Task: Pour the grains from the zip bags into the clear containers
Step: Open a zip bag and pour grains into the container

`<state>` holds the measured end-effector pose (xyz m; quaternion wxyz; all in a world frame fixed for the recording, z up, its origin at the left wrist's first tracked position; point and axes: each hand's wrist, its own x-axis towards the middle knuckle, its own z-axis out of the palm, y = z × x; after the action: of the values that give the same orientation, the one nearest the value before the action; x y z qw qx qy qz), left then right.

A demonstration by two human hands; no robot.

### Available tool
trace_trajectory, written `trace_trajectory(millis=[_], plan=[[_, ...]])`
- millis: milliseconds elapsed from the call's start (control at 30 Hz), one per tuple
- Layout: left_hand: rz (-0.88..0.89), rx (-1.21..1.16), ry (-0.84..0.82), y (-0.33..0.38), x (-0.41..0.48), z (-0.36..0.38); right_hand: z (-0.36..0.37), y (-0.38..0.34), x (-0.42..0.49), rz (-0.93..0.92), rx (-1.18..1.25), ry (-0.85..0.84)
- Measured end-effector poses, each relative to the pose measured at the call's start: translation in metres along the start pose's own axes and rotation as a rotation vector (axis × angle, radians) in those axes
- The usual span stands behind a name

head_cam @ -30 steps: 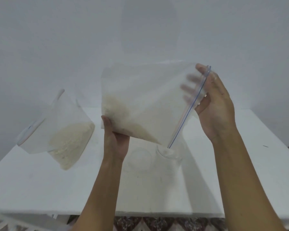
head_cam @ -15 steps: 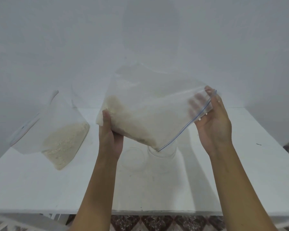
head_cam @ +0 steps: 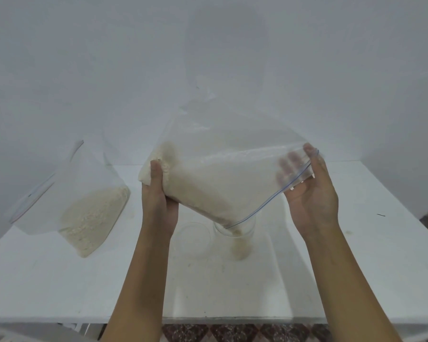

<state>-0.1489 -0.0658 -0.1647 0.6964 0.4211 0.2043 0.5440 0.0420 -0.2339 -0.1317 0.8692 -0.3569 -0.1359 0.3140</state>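
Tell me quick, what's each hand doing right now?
Left hand: closed on the bottom corner of the clear plastic zip bag of pale grains.
Right hand: holding the same bag's open blue-lined mouth.

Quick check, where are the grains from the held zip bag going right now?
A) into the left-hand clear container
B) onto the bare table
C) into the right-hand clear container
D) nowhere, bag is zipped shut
C: the held zip bag has its open lower corner dipped into the right clear container, where grains are piling up at the bottom, while the left clear container beside it looks empty.
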Motion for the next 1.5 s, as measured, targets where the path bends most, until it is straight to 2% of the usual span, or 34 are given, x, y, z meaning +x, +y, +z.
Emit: trace_trajectory(millis=[367,1500], plan=[[-0.004,0.062,0.037,0.005,-0.004,0.008,-0.008,0.001,0.0,0.029,0.031,0.031],[0.052,0.123,0.004,0.018,-0.013,0.024,-0.018,0.012,0.001,0.086,0.048,0.043]])
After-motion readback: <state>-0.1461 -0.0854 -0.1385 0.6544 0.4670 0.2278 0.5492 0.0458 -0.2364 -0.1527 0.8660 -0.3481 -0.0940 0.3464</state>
